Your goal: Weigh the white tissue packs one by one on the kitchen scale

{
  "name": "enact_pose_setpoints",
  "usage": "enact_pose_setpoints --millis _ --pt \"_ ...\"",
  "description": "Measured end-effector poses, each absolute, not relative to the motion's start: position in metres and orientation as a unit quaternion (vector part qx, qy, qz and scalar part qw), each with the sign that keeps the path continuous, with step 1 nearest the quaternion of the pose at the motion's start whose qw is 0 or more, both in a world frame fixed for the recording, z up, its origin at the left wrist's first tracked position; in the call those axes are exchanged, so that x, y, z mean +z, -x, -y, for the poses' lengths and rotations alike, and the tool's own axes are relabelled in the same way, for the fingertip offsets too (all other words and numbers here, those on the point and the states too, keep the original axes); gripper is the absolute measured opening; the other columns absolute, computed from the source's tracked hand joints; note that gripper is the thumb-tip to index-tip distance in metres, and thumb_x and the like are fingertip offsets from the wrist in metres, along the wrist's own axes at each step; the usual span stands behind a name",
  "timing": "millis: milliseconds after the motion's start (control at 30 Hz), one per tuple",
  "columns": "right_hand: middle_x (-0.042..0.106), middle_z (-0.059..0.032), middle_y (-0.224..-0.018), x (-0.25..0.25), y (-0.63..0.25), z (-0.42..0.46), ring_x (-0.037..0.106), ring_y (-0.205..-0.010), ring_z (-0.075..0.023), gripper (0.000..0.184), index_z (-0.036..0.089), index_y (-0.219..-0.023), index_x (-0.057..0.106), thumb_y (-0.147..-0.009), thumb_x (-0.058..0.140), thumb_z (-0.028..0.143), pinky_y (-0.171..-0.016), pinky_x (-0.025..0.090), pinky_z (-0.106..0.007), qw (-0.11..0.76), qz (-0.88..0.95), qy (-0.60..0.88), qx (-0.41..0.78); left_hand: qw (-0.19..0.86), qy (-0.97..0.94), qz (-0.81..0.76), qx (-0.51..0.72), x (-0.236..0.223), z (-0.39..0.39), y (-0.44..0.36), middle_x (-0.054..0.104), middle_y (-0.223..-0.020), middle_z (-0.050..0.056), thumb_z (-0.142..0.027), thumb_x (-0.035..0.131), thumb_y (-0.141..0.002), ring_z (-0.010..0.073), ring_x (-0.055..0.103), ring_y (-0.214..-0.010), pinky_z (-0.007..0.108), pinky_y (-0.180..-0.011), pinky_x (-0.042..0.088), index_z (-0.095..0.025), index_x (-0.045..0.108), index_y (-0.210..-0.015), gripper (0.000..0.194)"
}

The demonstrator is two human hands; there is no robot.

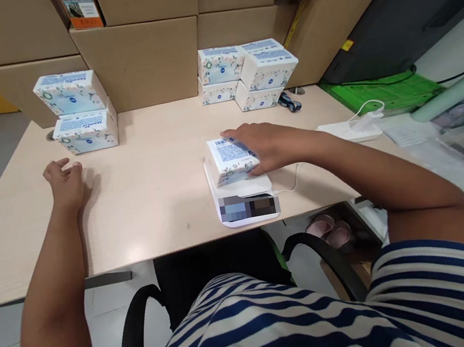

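Plainly, the right hand (263, 145) has hold of a white tissue pack (229, 159) from its right side, fingers reaching across to the far edge and thumb at the near right corner, spread only as wide as the pack. The pack is over the far part of a flat white device (246, 188) near the front edge of the pale table (145, 189). Its barcode and printed text face up, and a flowered side faces the person. With the hand covering its right end, I can't be sure whether its base touches the device, or how its long axis lies, though that seems to run left to right.

The left hand (65, 182) holds nothing; its fingers are loosely curled and apart, just in front of a stack of two packs (79, 107) whose long sides run left to right. Two more stacks, side by side (257, 73), stand beyond the held pack, before cardboard boxes (145, 63). A white cable (291, 190) leaves the device's right side.
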State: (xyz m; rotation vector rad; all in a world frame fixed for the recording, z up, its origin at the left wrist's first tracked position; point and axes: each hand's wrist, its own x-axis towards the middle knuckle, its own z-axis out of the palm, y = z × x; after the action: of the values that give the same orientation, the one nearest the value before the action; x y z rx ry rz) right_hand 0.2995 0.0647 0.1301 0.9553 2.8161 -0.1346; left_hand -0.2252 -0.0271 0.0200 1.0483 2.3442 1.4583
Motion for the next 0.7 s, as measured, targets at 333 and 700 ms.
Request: enact_pose_setpoints --millis 333,700 --pt "0.053 -0.0209 -0.17 0.112 -0.303 -0.066 0.053 -0.15 -0.0492 0.12 0.026 -0.185 0.023 -0.088 0.086 0.06 -0.127 0.043 -0.063 0.052 -0.95 -0.304 -0.054 0.087 -0.35 -0.803 0.475 0.029 0.025 0.215 0.037 -0.172 0.013 -0.007 0.061 -0.113 0.0113 0.065 -0.127 0.036 -0.132 0.047 -0.008 0.056 -0.154 0.041" --pt "0.04 -0.0096 -0.185 0.083 -0.342 -0.102 0.037 -0.173 -0.0411 0.107 0.036 -0.182 0.033 -0.101 -0.007 0.093 -0.138 0.029 -0.071 -0.321 -0.885 -0.331 -0.056 0.091 -0.322 -0.786 0.52 0.021 0.018 0.218 0.05 -0.165 0.007 -0.029 0.063 -0.107 0.018 0.061 -0.137 0.047 -0.137 0.046 -0.016 0.053 -0.143 0.04"
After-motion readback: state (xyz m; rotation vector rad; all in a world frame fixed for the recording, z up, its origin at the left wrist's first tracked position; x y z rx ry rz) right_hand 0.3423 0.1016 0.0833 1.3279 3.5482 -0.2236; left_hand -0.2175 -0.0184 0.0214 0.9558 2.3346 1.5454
